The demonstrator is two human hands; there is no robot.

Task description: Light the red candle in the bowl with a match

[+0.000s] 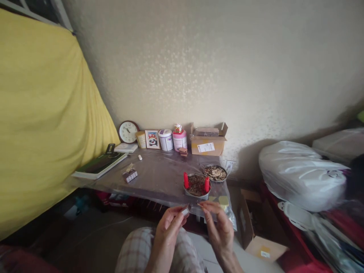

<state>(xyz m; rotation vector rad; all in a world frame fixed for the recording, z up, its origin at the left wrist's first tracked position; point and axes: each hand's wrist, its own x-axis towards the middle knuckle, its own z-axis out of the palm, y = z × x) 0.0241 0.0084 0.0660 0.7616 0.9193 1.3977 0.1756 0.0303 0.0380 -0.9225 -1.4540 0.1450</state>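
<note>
Plaid knee (pixel 136 250) lies lowest, two hands above it. The left hand (pixel 167 227) pinches one small box (pixel 185 210) at its fingertips. The right hand (pixel 217 225) draws its fingertips together just beside the box; whether around anything, I cannot tell. Beyond, the table (pixel 159 178) bears two metal bowls: a near bowl (pixel 196 186) with two red grips and a far bowl (pixel 215 173) of pale sticks. Farthest stand one clock (pixel 127 131), two canisters (pixel 165 140) and one cardboard box (pixel 208 145).

Left hand (pixel 167 226) and right hand (pixel 217 227) bare, forearms bare, pale checked trousers (pixel 135 250) over the knee.
</note>
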